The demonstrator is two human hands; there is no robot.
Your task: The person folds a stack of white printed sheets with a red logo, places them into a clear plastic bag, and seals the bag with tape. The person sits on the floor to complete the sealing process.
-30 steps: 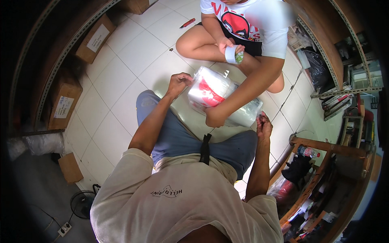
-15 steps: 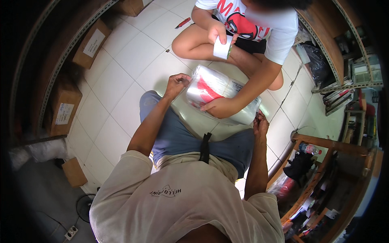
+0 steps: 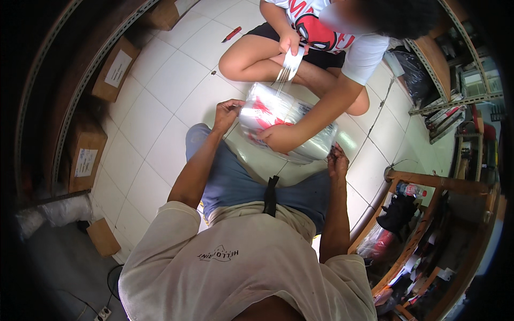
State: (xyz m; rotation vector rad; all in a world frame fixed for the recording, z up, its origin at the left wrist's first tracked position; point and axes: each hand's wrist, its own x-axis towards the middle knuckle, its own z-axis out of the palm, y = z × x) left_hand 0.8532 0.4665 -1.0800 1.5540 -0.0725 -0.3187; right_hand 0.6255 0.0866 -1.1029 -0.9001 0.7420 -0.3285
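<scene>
A bundle (image 3: 276, 109), rounded and wrapped in clear plastic with red and white showing through, lies across the floor in front of my knees. My left hand (image 3: 227, 115) is closed, its fingertips pinching the wrap at the left end. At the right end, my right hand (image 3: 337, 162) pinches the plastic close to the corner. The other person sits cross-legged opposite, one hand (image 3: 281, 138) pressed on the bundle. That person's other hand holds a roll of tape (image 3: 293, 60), and a shiny strip runs from it down to the bundle's top.
On the tiles beyond lies a red cutter (image 3: 232, 35). Shelving with cardboard boxes (image 3: 88, 152) lines the left side. A wooden rack (image 3: 433, 179) holding a bottle (image 3: 411, 190) and mixed items stands close by my right arm. A black plastic bag (image 3: 409, 72) sits at the far right.
A strip of tape now stretches from the other person's roll to the bundle. The bundle and both my hands have shifted slightly left. The other person's head leans further in.
</scene>
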